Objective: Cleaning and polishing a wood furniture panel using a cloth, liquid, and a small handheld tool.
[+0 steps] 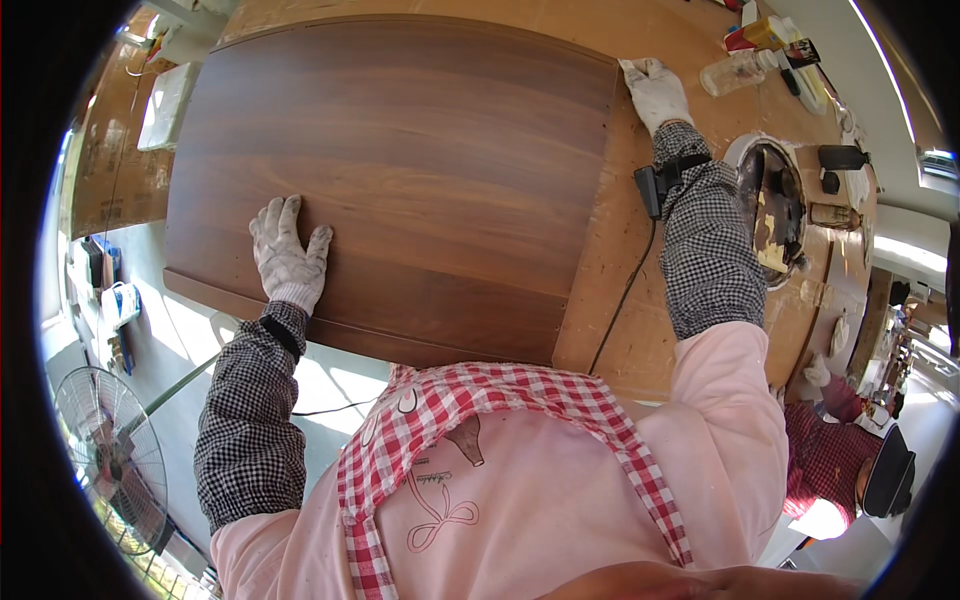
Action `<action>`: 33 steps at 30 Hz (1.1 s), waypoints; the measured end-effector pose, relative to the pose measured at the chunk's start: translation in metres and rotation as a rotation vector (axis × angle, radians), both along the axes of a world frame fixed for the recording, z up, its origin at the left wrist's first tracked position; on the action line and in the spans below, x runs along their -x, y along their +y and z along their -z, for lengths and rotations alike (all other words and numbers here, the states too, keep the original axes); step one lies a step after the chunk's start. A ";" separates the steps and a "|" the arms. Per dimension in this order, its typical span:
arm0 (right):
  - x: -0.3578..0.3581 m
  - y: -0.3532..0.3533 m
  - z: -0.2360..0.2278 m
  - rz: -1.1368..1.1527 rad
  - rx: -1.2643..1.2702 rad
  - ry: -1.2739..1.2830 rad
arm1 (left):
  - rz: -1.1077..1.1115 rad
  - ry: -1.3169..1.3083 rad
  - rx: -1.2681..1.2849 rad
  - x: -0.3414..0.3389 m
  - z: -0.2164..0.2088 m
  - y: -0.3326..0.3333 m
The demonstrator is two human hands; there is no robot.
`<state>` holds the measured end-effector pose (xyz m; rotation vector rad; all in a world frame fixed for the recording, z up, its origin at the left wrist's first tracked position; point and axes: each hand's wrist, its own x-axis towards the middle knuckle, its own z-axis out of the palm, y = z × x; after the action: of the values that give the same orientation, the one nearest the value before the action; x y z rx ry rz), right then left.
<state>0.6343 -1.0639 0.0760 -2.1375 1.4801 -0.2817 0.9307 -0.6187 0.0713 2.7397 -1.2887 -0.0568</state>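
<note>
A large brown wood-grain panel lies flat on the work table, with a narrow strip along its near edge. My left hand, in a smudged white glove, rests palm down on the panel's near left part with its fingers spread. At the far right corner of the panel is my right hand, also gloved in white. Its fingers are curled together against the corner, and whatever they may hold is hidden. A black device with a cable is strapped to my right wrist.
On the table's right side stand a round, stained basin, a clear plastic jar and several small bottles. A standing fan is at the lower left. Another person works at the right. A white block sits left of the panel.
</note>
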 end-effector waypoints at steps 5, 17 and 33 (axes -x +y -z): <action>0.007 -0.009 0.008 -0.060 0.008 -0.003 | 0.028 -0.024 0.030 -0.003 0.006 0.003; 0.000 0.001 -0.004 -0.070 -0.036 0.030 | -0.010 0.019 0.012 -0.001 -0.001 0.002; -0.005 0.006 -0.006 0.004 -0.071 -0.043 | -0.016 0.027 -0.003 -0.003 0.000 0.003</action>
<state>0.6393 -1.0582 0.0824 -2.0598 1.4492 -0.2709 0.9338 -0.6160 0.0711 2.7416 -1.2606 -0.0941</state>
